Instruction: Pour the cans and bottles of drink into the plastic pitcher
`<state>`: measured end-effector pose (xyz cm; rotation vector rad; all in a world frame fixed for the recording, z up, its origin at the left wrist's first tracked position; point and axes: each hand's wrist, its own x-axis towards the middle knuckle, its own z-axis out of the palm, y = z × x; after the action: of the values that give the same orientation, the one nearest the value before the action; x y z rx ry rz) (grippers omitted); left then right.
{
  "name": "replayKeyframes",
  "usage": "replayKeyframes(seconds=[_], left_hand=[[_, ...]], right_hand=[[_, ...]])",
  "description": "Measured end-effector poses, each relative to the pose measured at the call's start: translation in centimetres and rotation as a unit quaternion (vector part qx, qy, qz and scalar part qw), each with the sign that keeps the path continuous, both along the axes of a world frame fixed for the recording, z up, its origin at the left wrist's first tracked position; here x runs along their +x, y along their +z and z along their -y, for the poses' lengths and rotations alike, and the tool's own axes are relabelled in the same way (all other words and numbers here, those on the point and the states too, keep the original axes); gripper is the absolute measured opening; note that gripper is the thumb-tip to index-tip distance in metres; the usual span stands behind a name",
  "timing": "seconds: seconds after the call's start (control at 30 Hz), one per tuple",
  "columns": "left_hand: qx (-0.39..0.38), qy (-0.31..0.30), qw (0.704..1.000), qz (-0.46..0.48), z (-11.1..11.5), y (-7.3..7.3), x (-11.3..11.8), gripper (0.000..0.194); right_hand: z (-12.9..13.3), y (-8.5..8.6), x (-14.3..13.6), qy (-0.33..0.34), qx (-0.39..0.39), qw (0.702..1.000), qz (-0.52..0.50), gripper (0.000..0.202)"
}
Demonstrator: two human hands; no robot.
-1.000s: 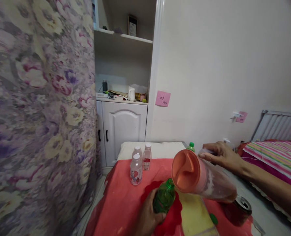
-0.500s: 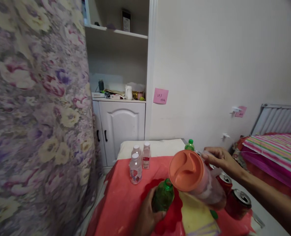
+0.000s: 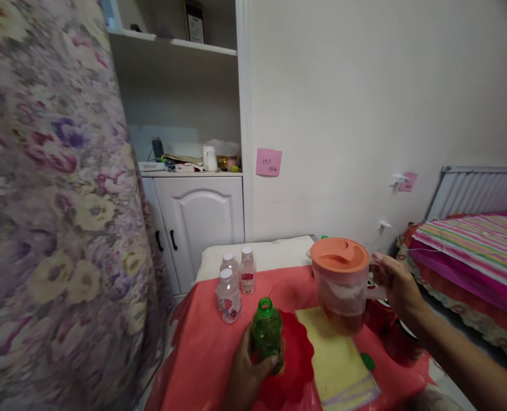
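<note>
With our left hand point(image 3: 253, 365), we grasp the uncapped green transparent plastic bottle point(image 3: 267, 334) upright over the red scalloped plate point(image 3: 298, 357). With our right hand point(image 3: 396, 279), we grip the handle of the translucent plastic pitcher with orange lid point(image 3: 342, 285), nearly upright above the yellow cloth point(image 3: 336, 359), near the red cans point(image 3: 402, 342).

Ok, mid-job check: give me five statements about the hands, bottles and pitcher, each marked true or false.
1. The left hand holds a green bottle. True.
2. That bottle has its cap on. False: its mouth is open.
3. The right hand holds the pitcher at its handle side. True.
4. The pitcher has no lid. False: an orange lid covers it.
5. Three white-capped bottles stand close together. True.
</note>
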<state>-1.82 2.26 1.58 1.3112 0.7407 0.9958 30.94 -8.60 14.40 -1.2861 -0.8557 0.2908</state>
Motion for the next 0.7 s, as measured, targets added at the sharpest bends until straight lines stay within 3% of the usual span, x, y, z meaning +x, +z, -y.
replayKeyframes(seconds=[0.27,0.7], left_hand=[[-0.018,0.021,1.0,-0.01,-0.8,-1.0,0.3,0.074],[-0.033,0.015,0.999,-0.025,-0.7,-0.6,0.3,0.07]], right_hand=[[-2.1,-3.5,0.0,-0.063,0.049,0.995,-0.063,0.045],[-0.5,-8.8,-2.0,-0.069,0.039,0.993,-0.092,0.04]])
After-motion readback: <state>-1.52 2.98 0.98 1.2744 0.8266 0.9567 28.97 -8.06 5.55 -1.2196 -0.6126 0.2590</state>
